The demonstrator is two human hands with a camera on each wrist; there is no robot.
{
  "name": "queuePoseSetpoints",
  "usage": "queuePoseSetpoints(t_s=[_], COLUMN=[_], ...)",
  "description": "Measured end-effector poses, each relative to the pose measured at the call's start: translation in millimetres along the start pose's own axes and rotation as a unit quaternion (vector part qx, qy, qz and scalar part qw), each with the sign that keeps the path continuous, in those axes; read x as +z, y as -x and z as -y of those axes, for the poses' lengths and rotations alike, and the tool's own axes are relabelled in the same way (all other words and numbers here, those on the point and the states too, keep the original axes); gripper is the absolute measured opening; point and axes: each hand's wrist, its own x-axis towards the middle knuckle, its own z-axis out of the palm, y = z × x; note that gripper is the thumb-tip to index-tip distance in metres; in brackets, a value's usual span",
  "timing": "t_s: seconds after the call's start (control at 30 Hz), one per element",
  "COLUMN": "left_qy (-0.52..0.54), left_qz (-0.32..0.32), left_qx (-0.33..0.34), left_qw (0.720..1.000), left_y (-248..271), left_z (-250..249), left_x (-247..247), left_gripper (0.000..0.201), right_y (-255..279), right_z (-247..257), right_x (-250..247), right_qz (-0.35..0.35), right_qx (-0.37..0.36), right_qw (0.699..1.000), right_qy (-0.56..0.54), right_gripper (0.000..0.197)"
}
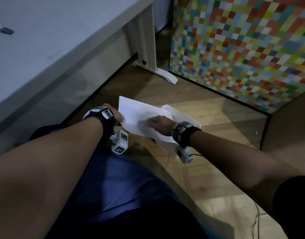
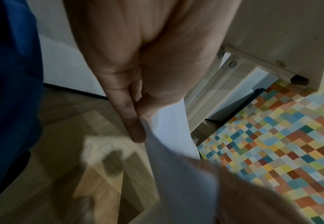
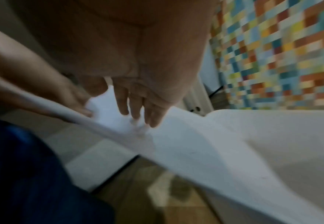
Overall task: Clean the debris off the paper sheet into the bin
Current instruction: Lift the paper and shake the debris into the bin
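The white paper sheet (image 1: 137, 114) is held tilted over a white bin (image 1: 188, 116) that stands on the wooden floor. My left hand (image 1: 115, 115) pinches the sheet's left edge between thumb and fingers (image 2: 136, 131), with the paper (image 2: 172, 121) running away from them. My right hand (image 1: 156, 123) lies on top of the sheet with its fingers (image 3: 138, 112) straight against the paper (image 3: 186, 144), which slopes toward the bin (image 3: 272, 136). The picture there is blurred. I can make out no debris on the sheet.
A white desk (image 1: 44, 40) fills the upper left, its leg and foot (image 1: 148, 54) just beyond the paper. A panel of coloured squares (image 1: 243, 49) stands behind the bin. My blue-clad leg (image 1: 122, 187) is below the hands, and a thin cable (image 1: 257, 219) lies on the floor.
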Motion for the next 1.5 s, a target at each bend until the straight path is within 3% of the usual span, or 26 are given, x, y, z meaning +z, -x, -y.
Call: queuePoseSetpoints(t_s=[0.07,0.13,0.23,0.37,0.5,0.57,0.63,0.77,0.87,0.97,1.13,1.23,1.33,1.4,1.5], left_qy=[-0.003,0.013,0.012,0.005,0.012,0.011,0.013,0.004,-0.001,-0.005,0.004,0.006,0.008,-0.006,-0.017], left_qz=[0.005,0.01,0.007,-0.007,-0.005,0.0,0.011,0.011,0.016,0.006,0.02,0.025,0.037,0.044,0.05], left_qx=[0.004,0.001,0.001,0.004,0.001,0.001,0.002,-0.001,-0.004,0.007,0.006,-0.013,-0.022,-0.007,0.051], left_qw=[1.0,1.0,1.0,1.0,1.0,1.0,1.0,1.0,1.0,1.0,1.0,1.0,0.999,0.999,0.997], left_y=[9.4,7.4,-13.2,-11.5,-14.4,-20.8,-21.9,-53.8,-59.3,-37.4,-44.6,-84.0,-121.4,-102.5,-46.4], left_z=[-4.8,-6.6,-2.0,3.6,7.6,8.4,7.1,6.1,3.9,2.8,13.0,18.5,22.5,15.7,4.1], left_x=[2.5,6.8,12.4,5.1,3.5,6.4,10.2,26.0,29.6,16.2,7.7,15.2,31.2,37.2,31.0], left_gripper=[0.036,0.035,0.042,0.03,0.024,0.027,0.032,0.045,0.051,0.042,0.035,0.058,0.072,0.06,0.047], right_y=[6.2,11.0,15.5,26.4,22.3,16.5,11.7,11.9,11.5,16.2,26.4,11.7,6.3,1.3,-0.9], right_z=[38.6,52.0,29.2,-30.8,-75.6,-71.6,-52.4,0.2,11.6,-12.0,-69.5,-78.6,-41.5,-9.2,19.1], right_x=[10.1,18.7,25.6,19.8,8.2,2.2,1.9,19.5,32.2,28.4,9.6,-4.4,-14.8,-4.2,35.4], right_qz=[-0.001,-0.002,0.006,0.02,0.032,0.032,0.004,0.005,0.035,0.047,0.046,0.05,-0.028,-0.065,-0.02], right_qx=[-0.076,-0.083,-0.058,0.064,0.181,0.195,0.13,-0.089,-0.123,-0.061,0.145,0.17,0.062,-0.046,-0.168], right_qw=[0.996,0.992,0.994,0.995,0.983,0.977,0.984,0.996,0.991,0.997,0.988,0.975,0.97,0.986,0.984], right_qy=[-0.055,-0.092,-0.097,-0.075,-0.01,0.075,0.12,0.021,-0.028,-0.01,0.005,0.135,0.235,0.148,-0.053], right_gripper=[0.056,0.068,0.081,0.101,0.085,0.074,0.066,0.063,0.065,0.074,0.106,0.083,0.044,0.038,0.05])
